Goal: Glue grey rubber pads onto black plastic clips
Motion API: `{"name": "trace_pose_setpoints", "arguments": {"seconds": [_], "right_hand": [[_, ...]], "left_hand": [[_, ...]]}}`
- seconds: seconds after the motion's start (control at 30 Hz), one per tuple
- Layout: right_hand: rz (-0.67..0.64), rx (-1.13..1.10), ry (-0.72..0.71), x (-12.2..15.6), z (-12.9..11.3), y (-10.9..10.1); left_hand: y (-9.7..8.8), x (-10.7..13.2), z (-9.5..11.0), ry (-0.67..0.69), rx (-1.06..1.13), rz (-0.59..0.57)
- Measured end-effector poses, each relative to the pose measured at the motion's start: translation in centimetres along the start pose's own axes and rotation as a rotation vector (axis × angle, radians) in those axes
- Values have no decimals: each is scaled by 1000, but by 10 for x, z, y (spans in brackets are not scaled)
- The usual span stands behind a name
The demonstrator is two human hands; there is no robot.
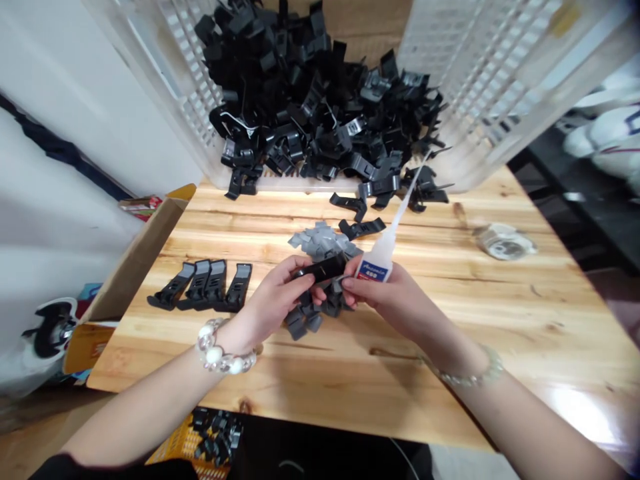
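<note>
Over the middle of the wooden table (440, 407), my left hand (283, 290) is closed on a black plastic clip (323, 269). My right hand (387, 293) is closed around a white glue bottle (376, 261) with a blue and red label, its long thin nozzle pointing up and away. Between that thumb and finger a small grey pad (338, 283) also seems to be pinched, close to the clip's right end. Loose grey pads (320, 239) lie in a pile just behind and below both hands. Several black clips with grey pads (215, 285) lie in a row left of my left hand.
A white plastic basket (500, 143) at the back holds a heap of black clips (310, 100), some spilling onto the table. A roll of clear tape (504, 241) lies at the right. Cardboard boxes (135, 260) stand left; a yellow crate (175, 443) with black parts sits below the front edge.
</note>
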State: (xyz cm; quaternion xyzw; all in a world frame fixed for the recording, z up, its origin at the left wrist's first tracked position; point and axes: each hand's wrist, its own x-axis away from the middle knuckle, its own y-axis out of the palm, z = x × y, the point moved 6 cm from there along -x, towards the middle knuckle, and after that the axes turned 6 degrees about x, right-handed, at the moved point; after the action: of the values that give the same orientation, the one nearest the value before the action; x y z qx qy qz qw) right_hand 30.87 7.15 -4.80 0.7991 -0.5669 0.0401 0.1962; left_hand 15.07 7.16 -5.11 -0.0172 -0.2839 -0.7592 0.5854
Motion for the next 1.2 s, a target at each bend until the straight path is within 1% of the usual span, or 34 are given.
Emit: {"name": "trace_pose_setpoints", "arguments": {"seconds": [0.1, 0.2, 0.23, 0.33, 0.37, 0.4, 0.47, 0.57, 0.67, 0.73, 0.8, 0.87, 1.0, 1.03, 1.13, 1.2], "right_hand": [[58, 17, -26, 0, -1, -5], [108, -16, -18, -1, -1, -9], [117, -44, -5, -1, 0, -10], [98, -137, 38, -2, 1, -6], [78, -162, 47, -2, 1, -5], [58, -184, 54, -1, 0, -3], [24, -208, 66, 0, -1, -1], [28, -201, 65, 2, -2, -3], [94, -150, 30, 2, -3, -6], [142, -111, 7, 1, -3, -7], [175, -97, -6, 0, -2, -6], [183, -108, -19, 0, -1, -5], [138, -112, -41, -1, 1, -2], [125, -111, -35, -2, 3, -2], [84, -123, -21, -2, 6, -1], [50, -120, -28, -2, 6, 0]], "left_hand": [[-4, -1, 6, 101, -125, 8], [-6, 0, 16, 268, -299, 19], [-6, 2, 21, 360, -383, 20], [2, 13, 35, 721, -686, -3], [5, 17, 37, 824, -785, -18], [8, 21, 37, 900, -874, -31], [11, 24, 36, 969, -1010, -42], [15, 24, 34, 987, -1144, -53], [19, 25, 32, 993, -1190, -102], [21, 26, 31, 984, -1159, -155], [21, 25, 28, 929, -1104, -188], [18, 22, 24, 803, -983, -173], [10, 13, 10, 428, -570, -136], [10, 12, 7, 348, -498, -132], [11, 10, 6, 159, -434, -130], [13, 12, 6, 68, -419, -186]]}}
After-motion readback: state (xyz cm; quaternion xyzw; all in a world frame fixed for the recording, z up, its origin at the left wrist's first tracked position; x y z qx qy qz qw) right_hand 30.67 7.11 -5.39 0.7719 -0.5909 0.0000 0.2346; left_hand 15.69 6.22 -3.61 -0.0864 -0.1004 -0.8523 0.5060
